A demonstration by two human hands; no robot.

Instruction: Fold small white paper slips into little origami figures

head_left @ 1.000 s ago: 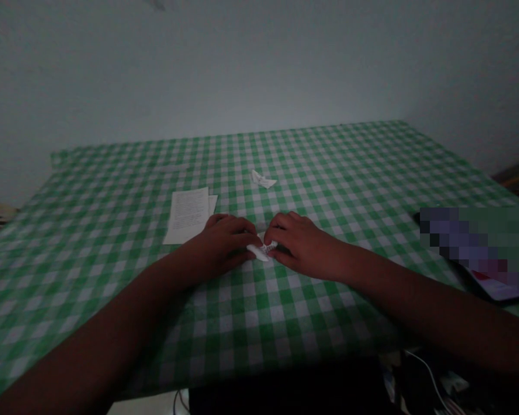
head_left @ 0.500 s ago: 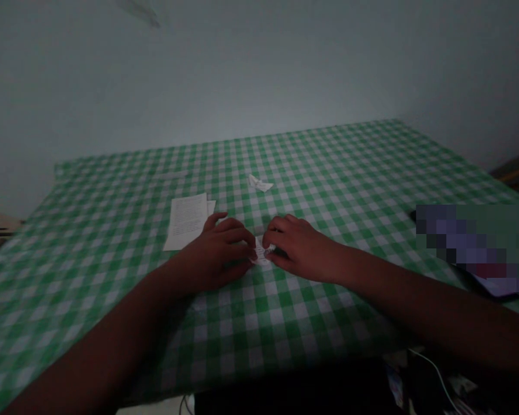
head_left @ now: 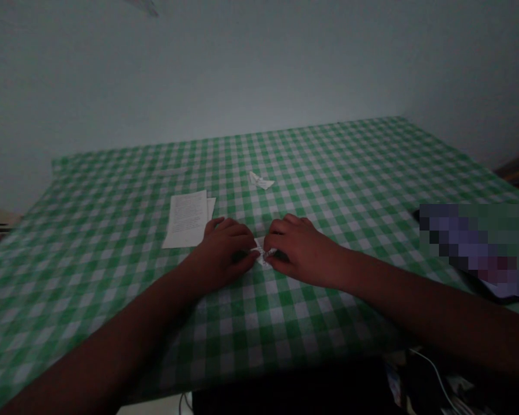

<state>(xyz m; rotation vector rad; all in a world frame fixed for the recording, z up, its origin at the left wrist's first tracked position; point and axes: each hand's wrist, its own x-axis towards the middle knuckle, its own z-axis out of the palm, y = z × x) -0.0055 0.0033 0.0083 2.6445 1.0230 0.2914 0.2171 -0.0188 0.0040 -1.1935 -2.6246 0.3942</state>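
Observation:
A small folded piece of white paper sits low on the green-and-white checked tablecloth, mostly hidden by my fingers. My left hand pinches its left end, and my right hand grips its right end. Both hands rest on the cloth, fingertips meeting at the paper. To the left of my left hand lies a small stack of handwritten paper sheets. Further ahead is a small crumpled scrap of white paper.
A dark flat device, partly blurred out, lies at the right of the table. A plain wall stands behind the table. Below the front edge are dark shapes and a white cable.
The paper between my hands now looks smaller and more tightly folded. My hands have drawn slightly closer around it, and the view has shifted a little.

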